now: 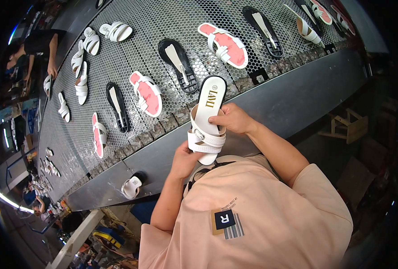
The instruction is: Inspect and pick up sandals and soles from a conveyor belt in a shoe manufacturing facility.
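A white slide sandal (211,105) with crossed straps, a small buckle and a dark sole edge is held in front of my body, toe end toward me. My right hand (235,119) grips its side at mid-length, thumb on the insole. Lower down, my left hand (185,159) is closed on the strap side near the toe. Just beyond lies a black sole (179,62) with a pale strip along it. Beside that sole rests a white strapped upper with a pink underside (147,95).
The sandals and parts lie on a honeycomb-mesh conveyor (136,49) with a metal front edge (297,85). Several finished white sandals (117,31) sit at its left. Another sandal (131,186) is by the lower edge. A co-worker (40,49) stands far left; a wooden stool (349,127) is right.
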Motion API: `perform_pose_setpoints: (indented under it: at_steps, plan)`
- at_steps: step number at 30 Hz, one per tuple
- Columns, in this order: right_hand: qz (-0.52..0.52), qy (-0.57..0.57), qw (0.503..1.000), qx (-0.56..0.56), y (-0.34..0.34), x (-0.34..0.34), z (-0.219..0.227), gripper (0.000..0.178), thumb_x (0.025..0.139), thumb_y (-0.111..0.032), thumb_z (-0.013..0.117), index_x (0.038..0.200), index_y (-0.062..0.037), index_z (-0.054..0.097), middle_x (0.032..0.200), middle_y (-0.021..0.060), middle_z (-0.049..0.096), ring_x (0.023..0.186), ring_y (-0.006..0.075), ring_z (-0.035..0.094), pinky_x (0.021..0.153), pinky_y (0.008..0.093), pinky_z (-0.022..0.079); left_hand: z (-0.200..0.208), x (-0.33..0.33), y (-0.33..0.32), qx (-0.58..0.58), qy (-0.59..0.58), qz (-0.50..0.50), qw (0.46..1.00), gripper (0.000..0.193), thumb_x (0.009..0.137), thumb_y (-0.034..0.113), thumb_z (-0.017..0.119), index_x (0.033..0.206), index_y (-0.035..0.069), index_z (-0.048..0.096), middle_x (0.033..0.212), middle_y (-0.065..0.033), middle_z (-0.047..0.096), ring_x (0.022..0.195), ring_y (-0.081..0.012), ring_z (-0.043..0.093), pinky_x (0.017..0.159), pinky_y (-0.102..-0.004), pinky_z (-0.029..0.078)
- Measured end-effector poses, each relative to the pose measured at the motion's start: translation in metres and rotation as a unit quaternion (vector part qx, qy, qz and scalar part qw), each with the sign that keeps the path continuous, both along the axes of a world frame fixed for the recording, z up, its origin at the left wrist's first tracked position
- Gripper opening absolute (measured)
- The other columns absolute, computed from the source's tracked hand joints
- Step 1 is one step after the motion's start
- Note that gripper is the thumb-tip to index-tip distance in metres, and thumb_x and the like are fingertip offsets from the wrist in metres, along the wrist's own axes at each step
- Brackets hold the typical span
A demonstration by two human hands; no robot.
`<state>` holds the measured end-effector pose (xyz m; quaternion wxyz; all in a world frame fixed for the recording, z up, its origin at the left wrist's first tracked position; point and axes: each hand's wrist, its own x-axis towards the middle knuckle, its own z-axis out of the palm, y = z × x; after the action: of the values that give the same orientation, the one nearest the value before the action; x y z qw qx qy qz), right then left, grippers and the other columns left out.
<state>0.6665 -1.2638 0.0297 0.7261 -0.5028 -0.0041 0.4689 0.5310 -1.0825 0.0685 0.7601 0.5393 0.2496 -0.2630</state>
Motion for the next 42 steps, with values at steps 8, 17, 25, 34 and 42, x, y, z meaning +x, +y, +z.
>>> perform_pose_setpoints:
  at_steps: [8, 17, 25, 34, 42]
  plan:
    - [0.000, -0.016, 1.000, -0.011, -0.005, 0.006, 0.004, 0.022, 0.086, -0.010, 0.063, 0.104, 0.0026, 0.066, 0.099, 0.0077, 0.068, 0.089, 0.0126, 0.063, 0.078, 0.0262, 0.051, 0.001, 0.020, -0.032, 0.054, 0.015, 0.215, 0.975, 0.021, 0.082, -0.001, 0.064, 0.103, -0.003, 0.061, 0.096, -0.0082, 0.067, 0.083, -0.0136, 0.064, 0.075, -0.0278, 0.052]
    - [0.023, 0.132, 0.989, 0.066, -0.032, -0.040, 0.003, 0.045, 0.087, -0.015, 0.063, 0.127, -0.0013, 0.045, 0.109, 0.0080, 0.062, 0.095, 0.0124, 0.060, 0.079, 0.0268, 0.050, -0.011, 0.035, -0.043, -0.004, 0.016, 0.301, 0.954, 0.019, 0.086, 0.001, 0.059, 0.105, 0.000, 0.059, 0.100, -0.0096, 0.066, 0.089, -0.0176, 0.065, 0.078, -0.0303, 0.053]
    - [-0.103, 0.000, 0.995, -0.016, 0.009, 0.043, -0.002, 0.037, 0.085, -0.002, 0.053, 0.122, -0.0010, 0.049, 0.108, 0.0054, 0.061, 0.096, 0.0113, 0.060, 0.078, 0.0262, 0.048, -0.018, 0.024, -0.006, 0.070, 0.006, 0.335, 0.940, 0.054, 0.091, 0.023, 0.059, 0.136, 0.005, 0.037, 0.126, -0.0100, 0.052, 0.109, -0.0196, 0.054, 0.083, -0.0324, 0.043]
    - [-0.132, -0.152, 0.961, -0.192, 0.109, 0.213, 0.015, 0.059, 0.085, -0.021, 0.060, 0.133, 0.0050, 0.038, 0.093, 0.0104, 0.064, 0.076, 0.0144, 0.059, 0.066, 0.0275, 0.049, -0.046, -0.026, 0.236, 0.124, 0.023, 0.657, 0.743, 0.089, 0.084, 0.061, 0.055, 0.147, 0.012, 0.017, 0.147, -0.0163, 0.022, 0.117, -0.0265, 0.042, 0.083, -0.0387, 0.041]
    - [0.077, -0.285, 0.922, -0.252, 0.073, 0.116, 0.000, 0.056, 0.082, -0.021, 0.066, 0.127, 0.0056, 0.047, 0.101, 0.0104, 0.064, 0.086, 0.0158, 0.061, 0.076, 0.0286, 0.049, -0.076, -0.054, 0.381, 0.196, 0.088, 0.750, 0.626, 0.021, 0.091, 0.021, 0.055, 0.104, 0.004, 0.055, 0.083, -0.0066, 0.060, 0.062, -0.0129, 0.058, 0.045, -0.0231, 0.041]
